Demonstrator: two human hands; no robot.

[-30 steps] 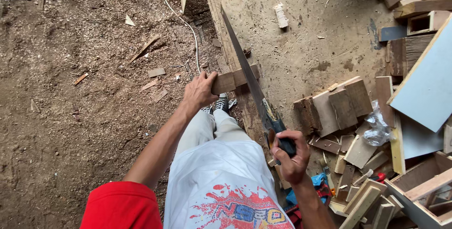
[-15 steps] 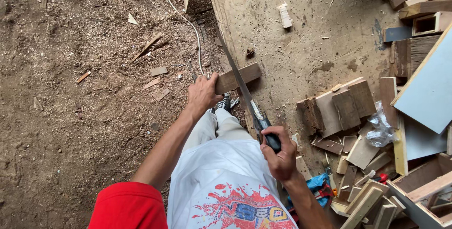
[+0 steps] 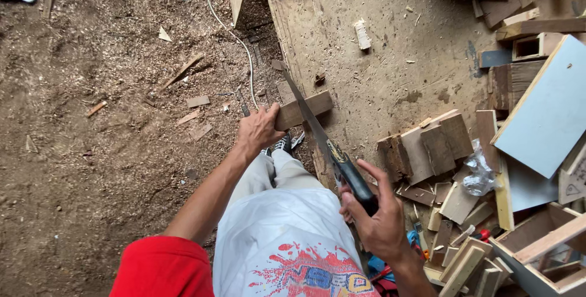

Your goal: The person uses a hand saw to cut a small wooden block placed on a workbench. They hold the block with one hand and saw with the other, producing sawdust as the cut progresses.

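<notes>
1. Left hand (image 3: 259, 131) clamps the near end of a short wood strip (image 3: 303, 110); fingers wrapped over it, thumb on top. The strip lies across the edge of a big plywood board (image 3: 390, 71) & sticks out past that edge.
2. Right hand (image 3: 378, 220) holds a hand saw (image 3: 326, 147) by its dark handle; fingers curled round the grip, index finger partly stretched out.
3. Saw blade runs up & left from the handle, crosses the strip just right of the left hand, blade edge touching the wood.
4. Person wears a red shirt & light trousers w/ a coloured print; a shoe (image 3: 282, 144) shows just below the strip.
5. Left of the board: dirt floor (image 3: 91, 169) covered in sawdust & small wood chips. A white cord (image 3: 235, 34) runs down it toward the left hand.
6. Right side: pile of wood offcuts (image 3: 427, 150), a pale blue panel (image 3: 543, 114), a crumpled clear plastic bag (image 3: 479, 175), open wood boxes near the corner.
7. A small pale block (image 3: 362, 34) lies alone on the board, well apart from the saw.
</notes>
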